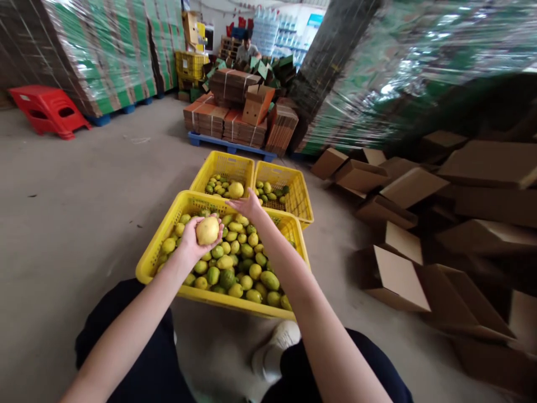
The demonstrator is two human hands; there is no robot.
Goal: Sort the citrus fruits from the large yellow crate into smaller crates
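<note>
From where I am standing, the left hand (191,237) is cupping a lemon (208,230), palm up, above the near crate (226,302). The right hand (247,206) is spreading wide and gripping nothing, just beside a second lemon (235,190) showing against the far-left crate (230,162). Caution: the cupped lemon is sitting exposed, so a tilting wrist could be dropping it and bruising the piled fruit (225,262). If the second lemon is flying, poor aim could be sending it against a rim; whether it is flying or resting, I cannot tell. The right forearm (308,291) is hiding part of the near pile; upper fruit is concealing the layers beneath; glare is obscuring the wrapped stack (394,84).
</note>
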